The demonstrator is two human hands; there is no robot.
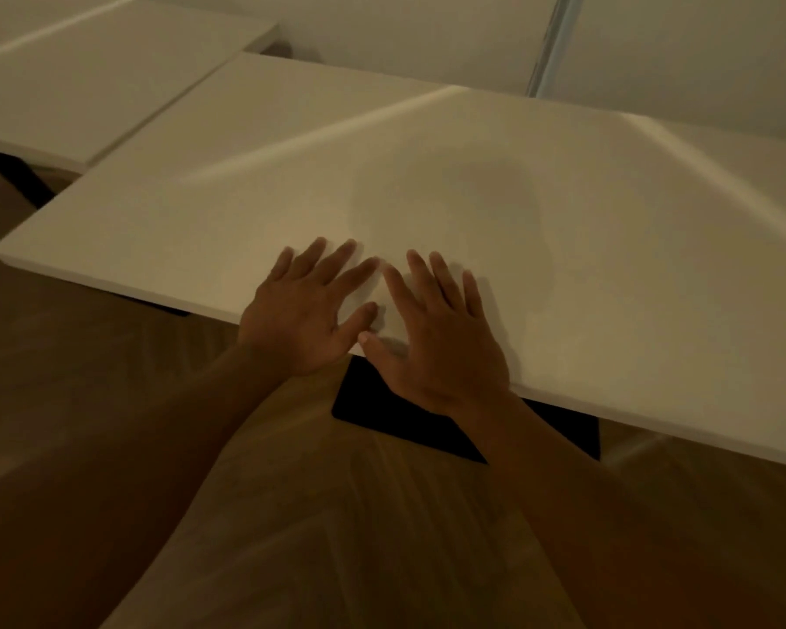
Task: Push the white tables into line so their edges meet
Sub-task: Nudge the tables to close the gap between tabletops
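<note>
My left hand and right hand, fingers spread flat, grasping nothing, on near table; second table beyond, edges offset.

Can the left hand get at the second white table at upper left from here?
Probably not without stepping over. The left hand lies flat on the near table, by its near edge; the far table sits beyond that top's left end. Nothing blocks it, just far.

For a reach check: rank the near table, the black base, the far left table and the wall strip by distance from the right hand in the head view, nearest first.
1. Near table, under the right hand.
2. Black base, just below it.
3. Far left table, upper left.
4. Wall strip, at the top; too close to the far left table to rank surely.
</note>
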